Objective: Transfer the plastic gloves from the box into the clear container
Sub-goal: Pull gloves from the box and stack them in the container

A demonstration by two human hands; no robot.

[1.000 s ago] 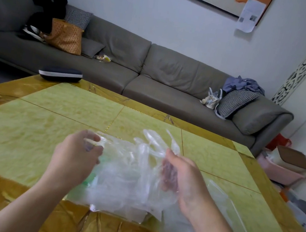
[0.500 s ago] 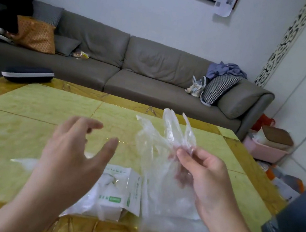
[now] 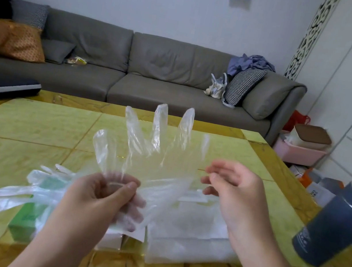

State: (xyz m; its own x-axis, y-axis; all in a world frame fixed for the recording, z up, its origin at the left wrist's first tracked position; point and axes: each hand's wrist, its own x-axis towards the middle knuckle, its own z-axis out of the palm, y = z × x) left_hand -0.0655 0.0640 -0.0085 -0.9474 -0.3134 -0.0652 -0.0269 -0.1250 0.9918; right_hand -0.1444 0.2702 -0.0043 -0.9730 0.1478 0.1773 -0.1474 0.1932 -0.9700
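At the near edge of the table (image 3: 32, 123), the box (image 3: 23, 223) and the clear container (image 3: 188, 235) lie side by side. My left hand (image 3: 98, 199) now pinches one plastic glove (image 3: 151, 152), which was in my right hand (image 3: 237, 190) half a second ago; the right is now loosely open, holding nothing. The glove is still above the container, not inside.

Sofa (image 3: 133, 75): you see it behind the table (image 3: 20, 126).
Dark canister (image 3: 336, 225): tilted at the table's right edge.
Pink bin (image 3: 300, 151): right of the sofa.

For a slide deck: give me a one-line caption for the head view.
Left hand pinches a clear glove upright above the box; right hand open beside it.
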